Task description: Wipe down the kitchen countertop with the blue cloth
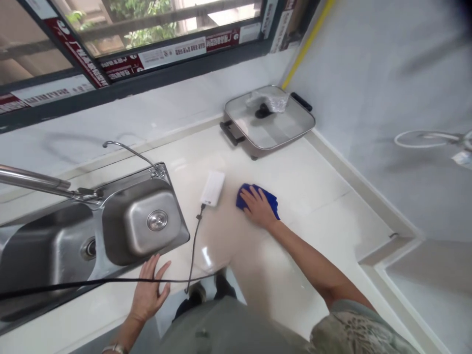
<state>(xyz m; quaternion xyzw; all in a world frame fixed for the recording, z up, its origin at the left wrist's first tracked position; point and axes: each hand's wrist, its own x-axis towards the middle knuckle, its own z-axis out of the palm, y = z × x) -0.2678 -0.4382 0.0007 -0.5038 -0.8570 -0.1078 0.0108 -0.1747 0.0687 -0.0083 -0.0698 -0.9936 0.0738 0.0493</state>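
A blue cloth (271, 199) lies bunched on the pale countertop (317, 191), and my right hand (259, 207) presses down on it with the fingers spread over its left part. My left hand (147, 290) is at the counter's front edge below the sink, fingers apart and nothing in it. A thin black cable passes across that hand's fingers. To the left of the cloth lies a white power bank (213, 188), with a dark cable (194, 246) plugged into its lower end.
A double steel sink (142, 221) with two taps fills the left side. An electric pan (278, 125) with a glass lid and a plastic-wrapped item on top stands in the back corner. Window behind, wall at right with a hanging white cable loop (420, 139).
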